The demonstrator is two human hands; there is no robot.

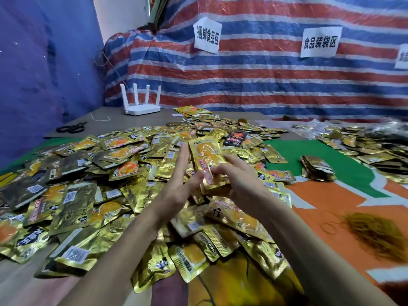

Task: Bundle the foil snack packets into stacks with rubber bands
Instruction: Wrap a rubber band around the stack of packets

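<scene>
In the head view, a stack of gold foil snack packets [206, 160] is held upright above the middle of a wide heap of loose gold foil packets [99, 173]. The left hand [176, 184] is laid flat against the stack's left edge, with its fingers straight and together, pointing away from the person. The right hand [239, 182] is wrapped around the stack's right side, with its fingers curled over the front of the top packet.

A separate stack of dark-gold packets [318, 167] is seen well apart to the right, on the green part of an orange, green and white cloth [313, 208]. A blurred pile of tan rubber bands [375, 233] is seen on the orange part, near the right forearm.

At the far side, a white four-antenna router [141, 106] and black scissors [71, 128] are set on a grey board [110, 120]. Behind them a red, white and blue striped tarpaulin [265, 85] is hung with white paper signs [207, 35].
</scene>
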